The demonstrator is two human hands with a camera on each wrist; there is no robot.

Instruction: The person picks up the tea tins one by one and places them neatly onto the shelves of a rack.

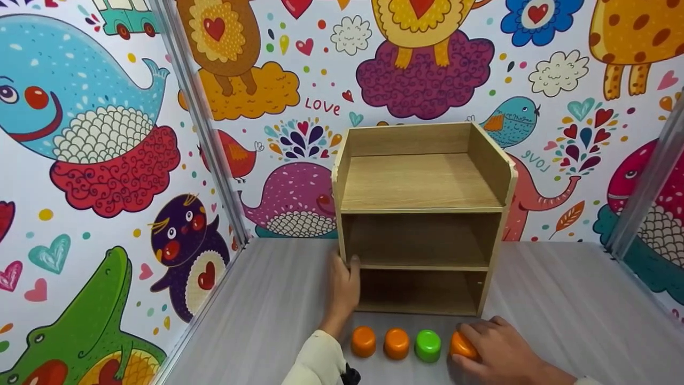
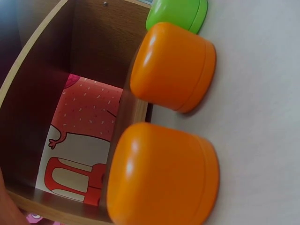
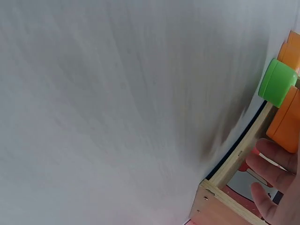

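Note:
A small wooden shelf (image 1: 422, 266) with a top tray and two open compartments stands on the table. My left hand (image 1: 346, 283) grips the front of its left side panel, thumb on the inner side. In front of the shelf, a row of small round plastic pots runs left to right: an orange pot (image 1: 363, 342), a second orange pot (image 1: 396, 344), a green pot (image 1: 428, 346) and another orange pot (image 1: 463, 346). That rightmost pot is held by my right hand (image 1: 499, 347), which partly covers it. In the right wrist view, several fingers (image 3: 276, 176) spread beside this pot.
The grey table (image 1: 267, 299) extends on both sides of the shelf. Printed cartoon panels (image 1: 299, 203) enclose the back and sides, joined by a metal corner post (image 1: 206, 133) at left. A black object (image 1: 350, 374) sits at my left sleeve.

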